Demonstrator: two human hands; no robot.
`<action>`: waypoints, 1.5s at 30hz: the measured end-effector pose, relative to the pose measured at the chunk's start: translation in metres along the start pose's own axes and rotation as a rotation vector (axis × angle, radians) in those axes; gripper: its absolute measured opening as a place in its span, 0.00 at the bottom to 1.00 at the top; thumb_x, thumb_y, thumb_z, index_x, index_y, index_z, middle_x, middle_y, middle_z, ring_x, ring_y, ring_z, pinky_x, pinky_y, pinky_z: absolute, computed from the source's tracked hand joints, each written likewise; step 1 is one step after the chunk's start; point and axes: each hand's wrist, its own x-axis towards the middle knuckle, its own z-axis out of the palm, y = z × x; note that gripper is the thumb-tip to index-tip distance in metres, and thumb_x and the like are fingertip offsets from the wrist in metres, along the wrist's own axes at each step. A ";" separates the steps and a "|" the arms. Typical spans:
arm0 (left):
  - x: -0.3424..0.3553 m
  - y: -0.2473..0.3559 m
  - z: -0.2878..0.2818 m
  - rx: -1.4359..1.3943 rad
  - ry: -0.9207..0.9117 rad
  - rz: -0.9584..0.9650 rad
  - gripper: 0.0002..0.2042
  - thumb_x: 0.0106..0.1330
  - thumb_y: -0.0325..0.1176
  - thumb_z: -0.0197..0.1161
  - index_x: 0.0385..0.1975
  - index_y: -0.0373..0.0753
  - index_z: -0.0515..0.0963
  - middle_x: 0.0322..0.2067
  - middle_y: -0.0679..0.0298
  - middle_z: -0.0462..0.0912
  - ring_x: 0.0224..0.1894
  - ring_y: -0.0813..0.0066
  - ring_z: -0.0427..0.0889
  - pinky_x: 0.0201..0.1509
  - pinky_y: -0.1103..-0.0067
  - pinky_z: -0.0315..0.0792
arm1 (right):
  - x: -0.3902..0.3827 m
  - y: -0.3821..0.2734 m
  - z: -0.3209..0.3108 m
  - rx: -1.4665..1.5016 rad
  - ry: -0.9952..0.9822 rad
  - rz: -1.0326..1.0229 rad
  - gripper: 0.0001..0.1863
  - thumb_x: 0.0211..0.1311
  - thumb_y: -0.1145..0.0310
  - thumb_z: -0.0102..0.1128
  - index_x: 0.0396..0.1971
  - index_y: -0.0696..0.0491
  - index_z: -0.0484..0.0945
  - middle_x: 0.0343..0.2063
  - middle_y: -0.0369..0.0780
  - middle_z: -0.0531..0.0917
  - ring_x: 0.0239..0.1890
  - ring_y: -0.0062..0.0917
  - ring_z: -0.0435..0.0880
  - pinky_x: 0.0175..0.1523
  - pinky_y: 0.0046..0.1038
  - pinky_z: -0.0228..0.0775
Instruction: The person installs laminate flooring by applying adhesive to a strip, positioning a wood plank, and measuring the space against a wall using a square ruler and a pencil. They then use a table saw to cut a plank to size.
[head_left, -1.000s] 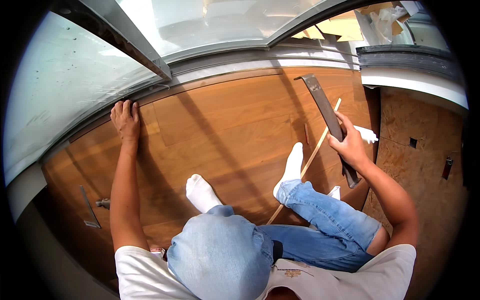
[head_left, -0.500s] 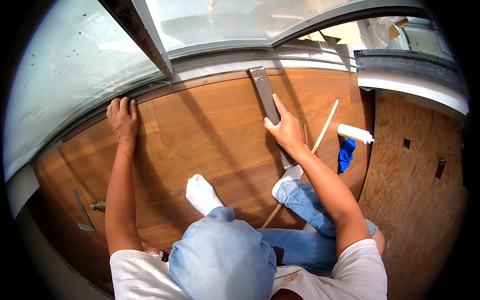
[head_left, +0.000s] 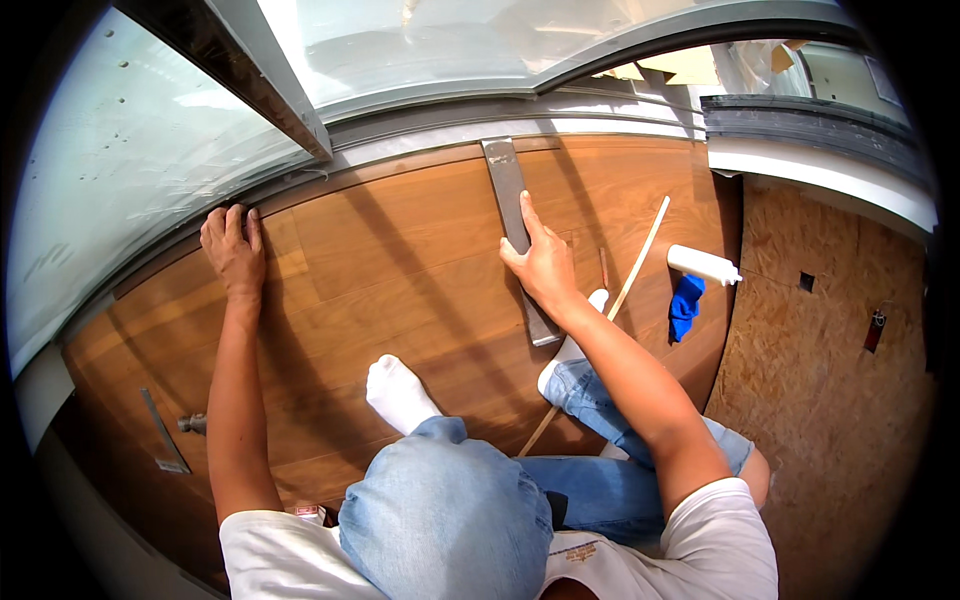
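My left hand (head_left: 232,250) lies flat on the brown wooden floor planks (head_left: 400,250), fingers spread, right at the grey window frame (head_left: 420,125). My right hand (head_left: 540,262) grips a long flat grey metal bar (head_left: 505,180) near its middle. The bar lies on the planks, its far end touching the window frame and its near end by my right foot in a white sock (head_left: 570,345). My knees in blue jeans fill the lower middle of the view.
A thin wooden stick (head_left: 640,250) lies diagonally to the right of the bar. A white bottle (head_left: 703,265) and a blue cloth (head_left: 685,303) rest at the planks' right edge, beside bare chipboard subfloor (head_left: 820,370). A small hammer-like tool (head_left: 190,424) and a metal strip (head_left: 160,432) lie at left.
My right hand has carried the metal bar leftward from the right side to the middle of the planks, and it now points at the window frame. My left hand has stayed put.
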 end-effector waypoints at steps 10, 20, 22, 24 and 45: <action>0.002 0.001 0.000 0.022 -0.018 0.009 0.09 0.70 0.38 0.67 0.43 0.40 0.81 0.43 0.56 0.78 0.50 0.53 0.76 0.56 0.62 0.70 | -0.006 -0.010 0.019 0.119 0.074 0.049 0.45 0.60 0.65 0.67 0.78 0.44 0.59 0.31 0.51 0.84 0.35 0.47 0.86 0.44 0.44 0.78; 0.004 0.001 -0.002 0.016 -0.014 0.023 0.09 0.69 0.37 0.68 0.41 0.41 0.80 0.41 0.57 0.77 0.47 0.54 0.76 0.54 0.62 0.70 | -0.007 -0.023 0.010 0.260 0.028 0.131 0.44 0.59 0.67 0.68 0.76 0.48 0.62 0.34 0.51 0.87 0.38 0.45 0.88 0.45 0.41 0.79; 0.004 0.002 -0.002 0.018 -0.035 0.014 0.09 0.68 0.37 0.68 0.42 0.41 0.80 0.41 0.57 0.77 0.48 0.54 0.76 0.54 0.62 0.70 | -0.006 -0.017 0.016 0.248 0.119 0.039 0.44 0.59 0.67 0.68 0.76 0.48 0.62 0.35 0.51 0.87 0.39 0.45 0.89 0.46 0.41 0.79; 0.007 0.004 -0.001 0.011 -0.011 0.021 0.09 0.68 0.37 0.68 0.42 0.41 0.80 0.41 0.57 0.77 0.48 0.54 0.76 0.54 0.63 0.70 | -0.006 -0.012 0.017 0.198 0.126 0.043 0.44 0.58 0.67 0.69 0.76 0.49 0.62 0.38 0.51 0.88 0.42 0.44 0.89 0.47 0.40 0.80; 0.007 0.007 -0.004 -0.037 0.010 -0.016 0.09 0.66 0.37 0.69 0.39 0.43 0.78 0.40 0.61 0.74 0.47 0.58 0.75 0.53 0.64 0.69 | -0.038 -0.116 0.045 0.248 -0.063 -0.074 0.44 0.59 0.66 0.69 0.76 0.52 0.62 0.33 0.53 0.86 0.37 0.49 0.87 0.44 0.43 0.79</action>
